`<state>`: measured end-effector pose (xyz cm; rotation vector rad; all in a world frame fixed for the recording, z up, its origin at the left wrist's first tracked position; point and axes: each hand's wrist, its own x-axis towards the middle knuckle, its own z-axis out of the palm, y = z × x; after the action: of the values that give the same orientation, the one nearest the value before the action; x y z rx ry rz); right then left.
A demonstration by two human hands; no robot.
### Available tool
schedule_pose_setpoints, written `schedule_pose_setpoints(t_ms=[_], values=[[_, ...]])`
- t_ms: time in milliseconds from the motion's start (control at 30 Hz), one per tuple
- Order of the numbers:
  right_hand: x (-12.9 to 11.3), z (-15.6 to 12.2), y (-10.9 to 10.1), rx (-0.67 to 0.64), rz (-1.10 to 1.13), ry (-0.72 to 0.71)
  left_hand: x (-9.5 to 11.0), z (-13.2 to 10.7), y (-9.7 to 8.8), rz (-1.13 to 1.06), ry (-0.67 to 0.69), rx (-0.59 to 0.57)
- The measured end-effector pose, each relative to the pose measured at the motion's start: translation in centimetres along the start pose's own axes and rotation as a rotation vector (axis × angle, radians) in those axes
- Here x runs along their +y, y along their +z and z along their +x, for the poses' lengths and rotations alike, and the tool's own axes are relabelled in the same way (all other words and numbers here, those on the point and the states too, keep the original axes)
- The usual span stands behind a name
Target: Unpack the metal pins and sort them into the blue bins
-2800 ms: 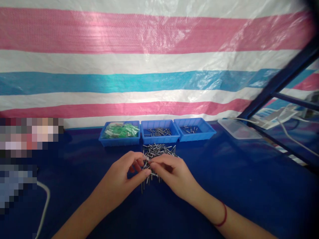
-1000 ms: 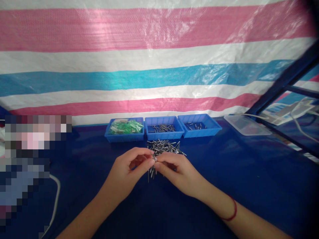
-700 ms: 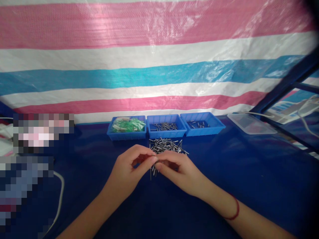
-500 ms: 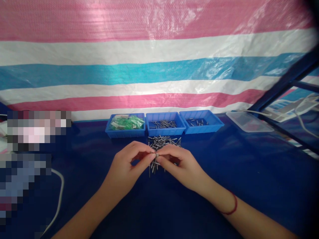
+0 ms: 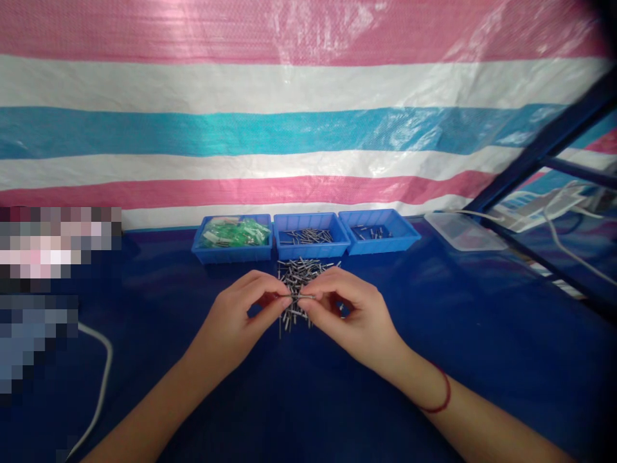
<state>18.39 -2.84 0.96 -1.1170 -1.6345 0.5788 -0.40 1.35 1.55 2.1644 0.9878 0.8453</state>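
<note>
My left hand (image 5: pixel 248 315) is closed, thumb and forefinger pinching the left end of a thin metal pin, which looks like a blind rivet (image 5: pixel 295 296). At its other end, the fingertips of my right hand (image 5: pixel 354 312) close on the same piece. It lies crosswise between the two hands, its ends partly covered by fingers. Just behind and below the fingertips is a loose pile of similar blind rivets (image 5: pixel 299 269), partly hidden by my hands.
A row of three blue bins stands behind the pile: the left bin (image 5: pixel 234 254) with green plastic bags (image 5: pixel 236 233), the middle bin (image 5: pixel 313 249) and right bin (image 5: pixel 385 244) with metal pins. A clear plastic lid (image 5: pixel 465 231) lies right; a white cable (image 5: pixel 107 366) runs left.
My fingertips have drawn slightly apart, and more of the rivet shows between them. The whole view has shifted a little, so the bins and pile appear farther left.
</note>
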Motion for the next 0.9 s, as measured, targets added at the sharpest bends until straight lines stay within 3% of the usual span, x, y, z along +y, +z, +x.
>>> schedule_pose_setpoints(t_ms=[100, 167, 367, 467, 567, 733, 900], values=[[0.1, 0.1, 0.0, -0.031, 0.032, 0.077, 0.0, 0.0, 0.1, 0.019, -0.032, -0.049], [0.7, 0.7, -0.4, 0.018, 0.099, 0.189, 0.0, 0.0, 0.0, 0.043, -0.091, -0.061], [4.9, 3.7, -3.9, 0.555, 0.448, 0.599, -0.3, 0.1, -0.7, 0.293, -0.122, -0.273], [6.5, 4.5, -5.6, 0.686, 0.587, 0.723, -0.5, -0.1, -0.5, 0.41, -0.145, -0.38], [6.9, 4.6, -6.0, 0.652, 0.659, 0.769, -0.7, -0.3, -0.1, 0.489, -0.177, -0.46], [5.5, 3.9, -4.4, 0.489, 0.728, 0.784, -0.4, -0.3, 0.2, 0.558, -0.192, -0.498], [4.3, 3.1, -2.8, 0.256, 0.628, 0.691, -0.2, 0.0, -0.2, 0.579, -0.216, -0.548]])
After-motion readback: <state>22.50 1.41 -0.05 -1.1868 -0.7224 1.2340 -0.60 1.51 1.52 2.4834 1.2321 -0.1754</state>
